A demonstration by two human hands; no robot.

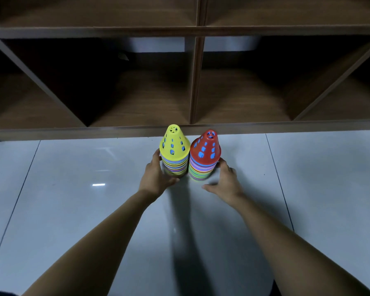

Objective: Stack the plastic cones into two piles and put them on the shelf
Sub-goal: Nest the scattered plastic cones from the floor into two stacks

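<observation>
Left hand (156,178) gripping yellow-topped pile (175,154), right hand (224,180) touching red-topped pile (204,159), tiled floor (73,210)

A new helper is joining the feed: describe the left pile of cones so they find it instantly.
Start at the brown wooden shelf; on the pale floor right before its middle divider stand two piles side by side. The left pile is the one capped by a yellow cone; its neighbour is capped red.

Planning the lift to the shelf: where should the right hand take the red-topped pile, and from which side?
Grip low on the stacked rims of the red-topped pile, from its right: the top cone tapers and could lift off alone, and the yellow-topped pile crowds its left.
</observation>
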